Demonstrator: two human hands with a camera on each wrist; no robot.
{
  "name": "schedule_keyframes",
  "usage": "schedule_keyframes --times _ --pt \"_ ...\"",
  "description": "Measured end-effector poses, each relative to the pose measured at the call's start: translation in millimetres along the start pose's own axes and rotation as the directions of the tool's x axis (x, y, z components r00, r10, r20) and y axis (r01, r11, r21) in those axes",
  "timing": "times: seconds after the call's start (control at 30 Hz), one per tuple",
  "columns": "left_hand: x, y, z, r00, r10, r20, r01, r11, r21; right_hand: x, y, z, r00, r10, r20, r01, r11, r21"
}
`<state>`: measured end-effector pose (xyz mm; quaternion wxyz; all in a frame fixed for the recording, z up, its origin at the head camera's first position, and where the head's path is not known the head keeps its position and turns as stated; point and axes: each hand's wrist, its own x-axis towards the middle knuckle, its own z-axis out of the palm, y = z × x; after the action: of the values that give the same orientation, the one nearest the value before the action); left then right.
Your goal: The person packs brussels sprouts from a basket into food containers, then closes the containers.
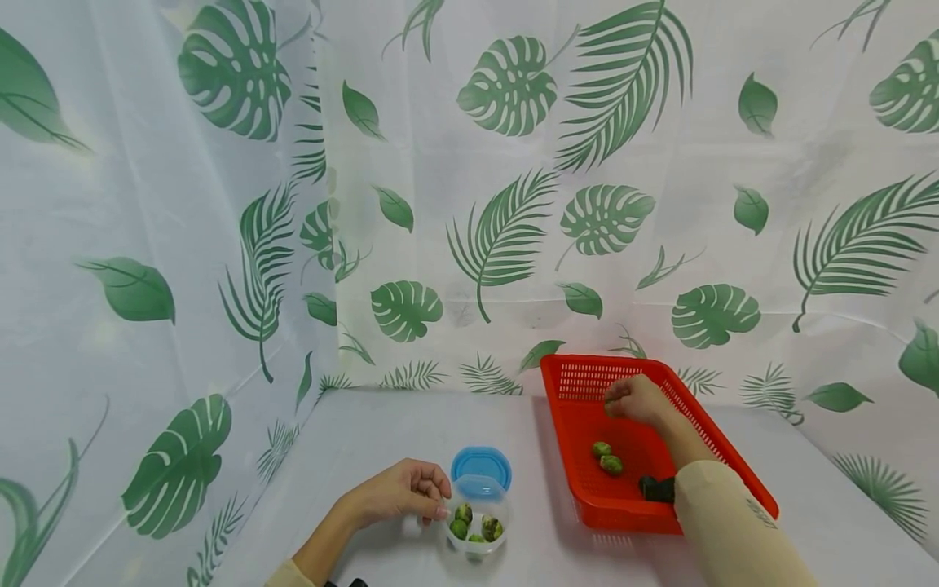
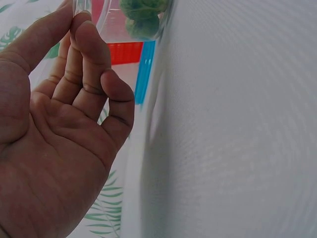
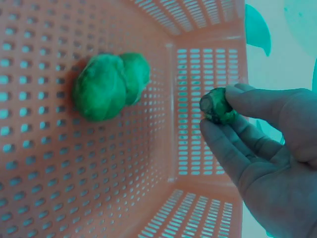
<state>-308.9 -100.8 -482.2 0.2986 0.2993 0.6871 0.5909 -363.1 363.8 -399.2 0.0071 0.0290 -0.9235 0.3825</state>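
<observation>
In the head view my left hand (image 1: 403,493) is beside a small clear plastic container (image 1: 473,549). The left wrist view shows thumb and fingertips pinching the container's edge. Several Brussels sprouts (image 1: 491,528) lie in it. My right hand (image 1: 640,399) is over the far part of a red plastic basket (image 1: 623,518). Between its thumb and fingers it pinches a single Brussels sprout (image 3: 218,105), the cut stem end showing in the right wrist view. Two more sprouts, one nearer (image 3: 99,88) and one behind (image 3: 134,77), rest together on the basket floor.
A round blue lid (image 1: 480,461) lies on the white table (image 1: 411,424) just behind the container. The basket's perforated walls (image 3: 208,109) rise around the right hand. Leaf-printed curtains (image 1: 506,204) hang behind and to the left.
</observation>
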Motion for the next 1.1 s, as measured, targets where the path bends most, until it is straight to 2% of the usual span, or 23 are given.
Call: schedule_keyframes --times 0.37,0.8,1.1 --pt "0.3 -0.5 0.0 1.000 -0.007 -0.001 0.007 1.000 -0.014 -2 -17 1 0.999 -0.007 -0.042 0.010 0.997 0.071" --pt "0.0 -0.3 -0.3 1.000 -0.014 0.002 0.014 1.000 -0.020 1 -30 3 0.994 -0.090 -0.062 0.093 0.995 0.046" --pt "0.5 -1.8 -1.0 1.000 -0.005 0.004 0.005 1.000 -0.011 -5 -56 5 0.981 -0.177 -0.082 0.181 0.982 0.046"
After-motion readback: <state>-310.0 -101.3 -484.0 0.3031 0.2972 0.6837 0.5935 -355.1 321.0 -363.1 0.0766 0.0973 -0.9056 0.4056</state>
